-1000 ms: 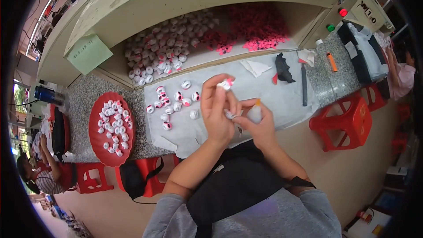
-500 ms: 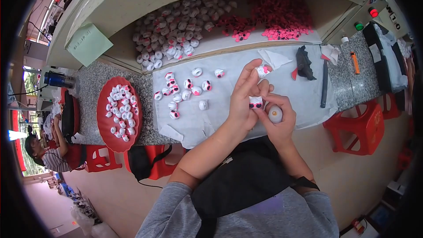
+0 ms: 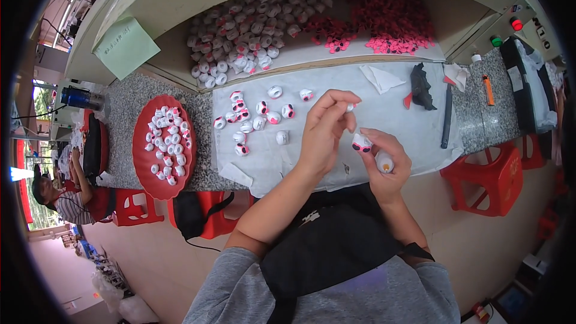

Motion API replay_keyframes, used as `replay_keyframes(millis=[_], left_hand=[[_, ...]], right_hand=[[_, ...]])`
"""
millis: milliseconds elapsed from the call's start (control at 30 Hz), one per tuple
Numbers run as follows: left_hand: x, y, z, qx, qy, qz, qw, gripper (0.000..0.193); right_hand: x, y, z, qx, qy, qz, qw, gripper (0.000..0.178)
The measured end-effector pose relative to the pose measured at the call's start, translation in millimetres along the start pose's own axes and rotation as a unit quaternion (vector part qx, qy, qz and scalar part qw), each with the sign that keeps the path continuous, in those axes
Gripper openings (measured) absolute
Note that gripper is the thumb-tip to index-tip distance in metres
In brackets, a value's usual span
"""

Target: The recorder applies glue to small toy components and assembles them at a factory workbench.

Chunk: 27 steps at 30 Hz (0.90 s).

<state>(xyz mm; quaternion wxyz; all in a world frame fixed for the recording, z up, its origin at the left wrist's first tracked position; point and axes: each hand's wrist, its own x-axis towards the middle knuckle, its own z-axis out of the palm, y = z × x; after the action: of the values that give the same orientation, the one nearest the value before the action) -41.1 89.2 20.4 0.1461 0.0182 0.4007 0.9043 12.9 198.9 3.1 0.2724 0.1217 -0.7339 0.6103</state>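
Note:
My left hand (image 3: pixel 324 138) is raised over the white paper sheet (image 3: pixel 324 174), its fingers closed on a small white head piece (image 3: pixel 351 107) that they mostly hide. Just right of it, my right hand (image 3: pixel 393 177) pinches a white head with pink-rimmed dark sunglasses (image 3: pixel 362 143) between thumb and finger. Also tucked in that palm is a small white bottle with a yellowish tip (image 3: pixel 384 162). The two hands are apart. Left of them, several white heads with pink parts (image 3: pixel 273 117) lie scattered on the paper.
A red scalloped tray (image 3: pixel 144 171) of white heads stands at the left. Shelved behind are piles of white heads (image 3: pixel 246 36) and pink sunglasses pieces (image 3: pixel 396 24). To the right lie a black crumpled scrap (image 3: pixel 422 89), a dark bar (image 3: pixel 447 117), and an orange marker (image 3: pixel 488 90). Another person (image 3: pixel 69 204) sits far left.
My hands have drawn apart. My left hand has turned and moved slightly down and left, away from the head with sunglasses, which now stays in my right hand alone.

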Motion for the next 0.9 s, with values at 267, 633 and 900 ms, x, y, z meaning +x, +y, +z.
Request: replay_keyframes(millis=[267, 633, 900], left_hand=[[-26, 17, -11, 0.372, -0.114, -0.026, 0.921, 0.009], [-30, 30, -16, 0.338, -0.191, -0.087, 0.917, 0.02], [-28, 26, -21, 0.378, -0.197, -0.023, 0.904, 0.017]], right_hand=[[1, 2, -5, -0.049, -0.014, -0.041, 0.998, 0.027], [7, -1, -8, -0.069, -0.07, -0.111, 0.989, 0.024], [5, 0, -6, -0.057, -0.071, -0.089, 0.992, 0.022]])
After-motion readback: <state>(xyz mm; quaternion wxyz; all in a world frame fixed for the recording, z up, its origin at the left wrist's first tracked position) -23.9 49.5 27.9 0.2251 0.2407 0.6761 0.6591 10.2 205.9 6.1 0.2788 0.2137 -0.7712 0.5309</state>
